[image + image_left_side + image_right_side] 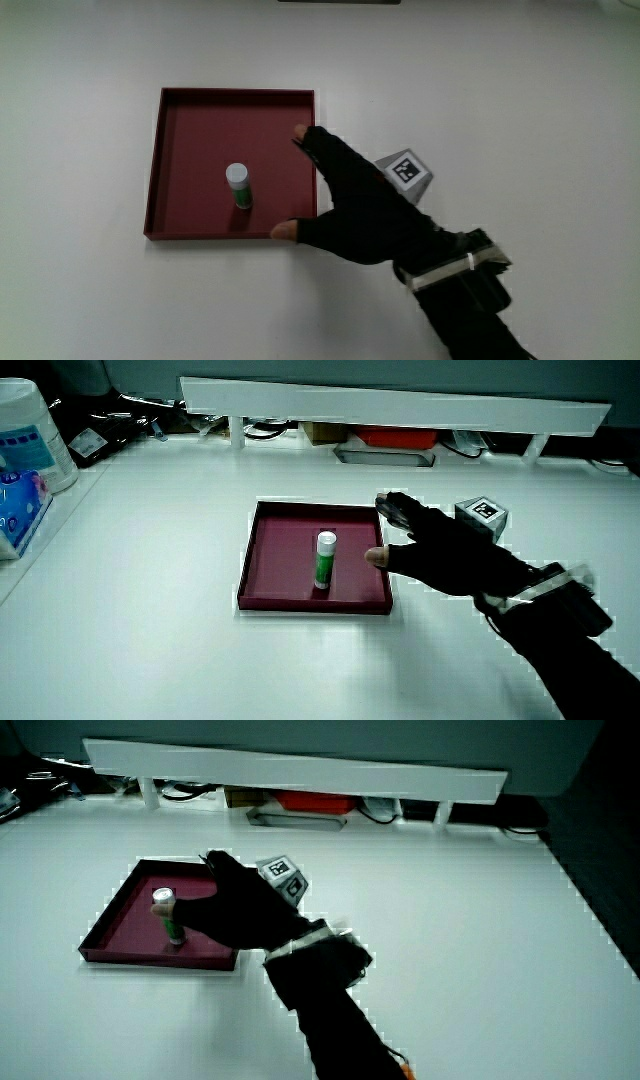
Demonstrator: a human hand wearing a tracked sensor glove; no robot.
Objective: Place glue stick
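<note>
**Glue stick upright in the red tray, hand spread at the tray's edge**

A shallow dark red tray [175, 140] lies on the white surface [80, 290]; inside it the glue stick [238, 186] stands upright, white cap up and green body below, on the tray's floor and apart from all its walls; in both side views it stands the same way [325, 559] [168, 912], nothing touching it.

Next comes the hand [360, 215], in its black glove, over the tray's rim and the surface just beside the tray; its fingers [312, 140] are spread wide and hold nothing; one bare fingertip shows over the tray wall that lies farther from the person, while the thumb tip reaches the tray's corner nearest the person; the glue stick sits between these two tips but well inside the tray, clear of both.

On the back of the hand rides the patterned cube [405, 170], seen in a side view [482, 513] as well; the dark forearm [470, 310] runs from the wrist toward the person.
</note>
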